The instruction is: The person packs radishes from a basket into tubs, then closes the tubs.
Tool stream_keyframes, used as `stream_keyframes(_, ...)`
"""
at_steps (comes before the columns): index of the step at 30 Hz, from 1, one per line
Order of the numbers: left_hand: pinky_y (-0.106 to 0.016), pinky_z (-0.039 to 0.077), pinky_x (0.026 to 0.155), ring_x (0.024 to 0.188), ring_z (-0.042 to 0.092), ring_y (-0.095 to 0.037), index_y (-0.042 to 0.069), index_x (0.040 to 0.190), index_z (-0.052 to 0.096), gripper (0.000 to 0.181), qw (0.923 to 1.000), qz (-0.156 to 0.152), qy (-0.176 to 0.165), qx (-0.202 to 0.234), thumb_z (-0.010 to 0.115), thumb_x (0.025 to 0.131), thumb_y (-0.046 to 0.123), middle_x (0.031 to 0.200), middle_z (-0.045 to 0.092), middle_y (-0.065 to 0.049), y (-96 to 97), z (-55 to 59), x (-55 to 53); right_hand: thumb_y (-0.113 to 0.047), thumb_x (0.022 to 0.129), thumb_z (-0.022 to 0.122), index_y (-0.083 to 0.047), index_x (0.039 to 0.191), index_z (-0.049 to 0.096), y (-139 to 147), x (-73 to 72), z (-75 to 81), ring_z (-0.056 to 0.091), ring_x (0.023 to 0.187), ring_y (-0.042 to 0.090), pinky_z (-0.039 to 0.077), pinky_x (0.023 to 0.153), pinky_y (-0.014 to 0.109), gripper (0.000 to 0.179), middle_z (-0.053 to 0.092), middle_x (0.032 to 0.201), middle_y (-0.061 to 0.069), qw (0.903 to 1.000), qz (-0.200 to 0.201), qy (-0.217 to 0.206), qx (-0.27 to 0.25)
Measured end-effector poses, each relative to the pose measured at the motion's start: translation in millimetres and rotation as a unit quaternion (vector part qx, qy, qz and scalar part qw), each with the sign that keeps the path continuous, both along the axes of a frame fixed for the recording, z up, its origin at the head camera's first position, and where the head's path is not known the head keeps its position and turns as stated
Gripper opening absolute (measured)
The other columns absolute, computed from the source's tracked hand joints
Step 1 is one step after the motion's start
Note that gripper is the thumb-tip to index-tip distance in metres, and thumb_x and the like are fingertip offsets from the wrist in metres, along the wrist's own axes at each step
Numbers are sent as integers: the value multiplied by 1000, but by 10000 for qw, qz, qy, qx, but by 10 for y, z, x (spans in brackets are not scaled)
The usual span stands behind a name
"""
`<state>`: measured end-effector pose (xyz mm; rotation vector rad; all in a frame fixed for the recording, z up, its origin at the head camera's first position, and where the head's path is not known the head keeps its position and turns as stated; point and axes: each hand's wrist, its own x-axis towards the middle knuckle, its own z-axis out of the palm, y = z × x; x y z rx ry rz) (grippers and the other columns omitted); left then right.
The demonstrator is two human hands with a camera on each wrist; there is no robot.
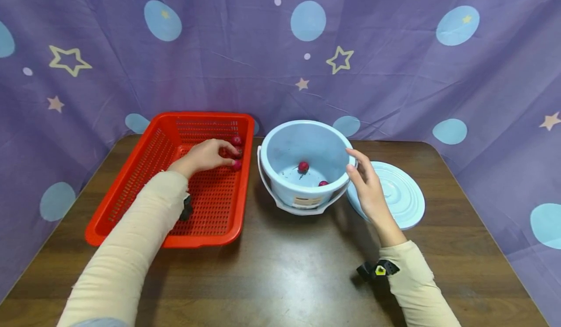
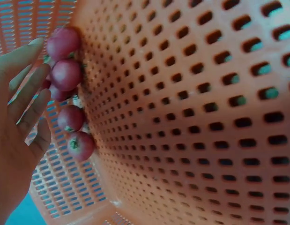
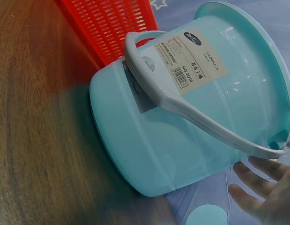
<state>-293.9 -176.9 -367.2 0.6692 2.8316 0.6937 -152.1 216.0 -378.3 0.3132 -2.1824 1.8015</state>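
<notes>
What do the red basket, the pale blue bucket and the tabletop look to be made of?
Red basket: apparently glossy moulded plastic, judging by its slotted walls and smooth rounded rim.
Pale blue bucket: smooth, semi-gloss, likely plastic; soft highlights and a moulded lip suggest it.
Tabletop: brown wood grain with a reflective sheen; real wood or laminate, I can't tell.

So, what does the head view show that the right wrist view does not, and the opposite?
Only the head view shows the left hand, the lid and the radishes. Only the right wrist view shows the barcode and readable print on the label. Both show the bucket, red basket, right hand, table and purple curtain.
</notes>
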Motion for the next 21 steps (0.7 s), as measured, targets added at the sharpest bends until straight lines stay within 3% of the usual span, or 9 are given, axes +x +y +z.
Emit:
stream_keyframes(9, -47, 44, 96, 112, 60, -31, 12, 113, 73, 30, 9994, -180, 103, -263, 77, 86, 22, 120, 68, -10, 63, -100, 24, -14, 104, 49, -4, 145, 45, -9, 2, -2, 48, 125, 18, 37, 100, 22, 43, 47, 144, 17, 10000, 20, 3, -79)
stream_keyframes(13, -48, 46, 92, 107, 61, -30, 11, 113, 73, 30, 9988, -324, 165, -340, 78, 84, 18, 121, 66, -11, 82, -121, 32, -11, 104, 47, -4, 145, 45, -6, 0, 1, 47, 126, 20, 37, 100, 22, 42, 46, 145, 17, 10000, 27, -36, -85)
stream_keyframes(21, -46, 46, 90, 102, 61, -28, 12, 111, 74, 29, 9983, -314, 247, -430, 79, 83, 17, 116, 68, -8, 78, -137, 6, -10, 104, 47, -3, 145, 45, -9, 0, 16, 46, 128, 19, 36, 101, 22, 42, 45, 147, 16, 9999, 46, -34, -83)
